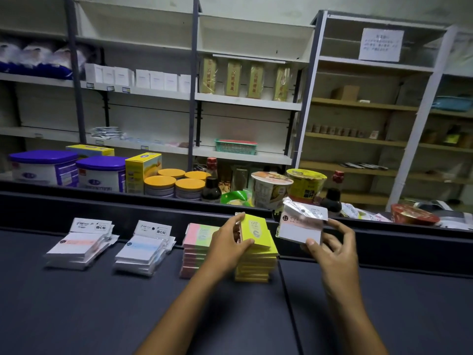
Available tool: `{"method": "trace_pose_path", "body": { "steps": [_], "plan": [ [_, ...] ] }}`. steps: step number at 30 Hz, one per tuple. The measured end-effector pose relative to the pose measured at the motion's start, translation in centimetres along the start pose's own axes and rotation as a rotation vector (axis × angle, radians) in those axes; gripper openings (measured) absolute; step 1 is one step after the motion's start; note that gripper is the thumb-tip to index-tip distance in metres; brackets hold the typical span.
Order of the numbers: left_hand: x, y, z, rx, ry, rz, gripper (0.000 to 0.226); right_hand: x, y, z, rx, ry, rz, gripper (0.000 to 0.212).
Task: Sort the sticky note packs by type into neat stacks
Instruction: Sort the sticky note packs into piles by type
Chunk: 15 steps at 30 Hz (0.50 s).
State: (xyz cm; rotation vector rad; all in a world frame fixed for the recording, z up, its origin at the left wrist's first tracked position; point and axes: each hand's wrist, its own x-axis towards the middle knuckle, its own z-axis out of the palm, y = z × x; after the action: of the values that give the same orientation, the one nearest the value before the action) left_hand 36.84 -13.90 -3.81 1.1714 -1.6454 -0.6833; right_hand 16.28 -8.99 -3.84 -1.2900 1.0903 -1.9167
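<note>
Dim room here, with a flat, cool cast — light comes from above, soft and even, no hard shadows anywhere. The dark worktop (76,303) soaks it up and goes nearly black toward the bottom corners. Faint shadows sit just under the sticky note stacks (143,252). A touch of glare on the crinkled plastic wrapper of the white pack (302,226), and a soft sheen on the purple tub lids (43,156). Wide-angle bend is plain — the shelf uprights (73,73) lean and the right-hand rack splays outward. Far shelves are soft, the paper notice (381,44) unreadable, edges smeared. The hands (230,242) and yellow pack are fairly sharp.
</note>
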Motion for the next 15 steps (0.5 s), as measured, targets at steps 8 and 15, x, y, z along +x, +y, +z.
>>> {"method": "trace_pose_path", "body": {
  "steps": [8, 15],
  "plan": [
    [1.2, -0.9, 1.8, 0.432, -0.055, 0.002, 0.063, 0.9, -0.1, -1.1, 0.003, -0.029, 0.02, 0.054],
    [1.0, -0.2, 3.3, 0.668, -0.077, -0.029, 0.05, 0.8, 0.2, -1.8, 0.01, -0.062, -0.004, 0.045]
  ]
}}
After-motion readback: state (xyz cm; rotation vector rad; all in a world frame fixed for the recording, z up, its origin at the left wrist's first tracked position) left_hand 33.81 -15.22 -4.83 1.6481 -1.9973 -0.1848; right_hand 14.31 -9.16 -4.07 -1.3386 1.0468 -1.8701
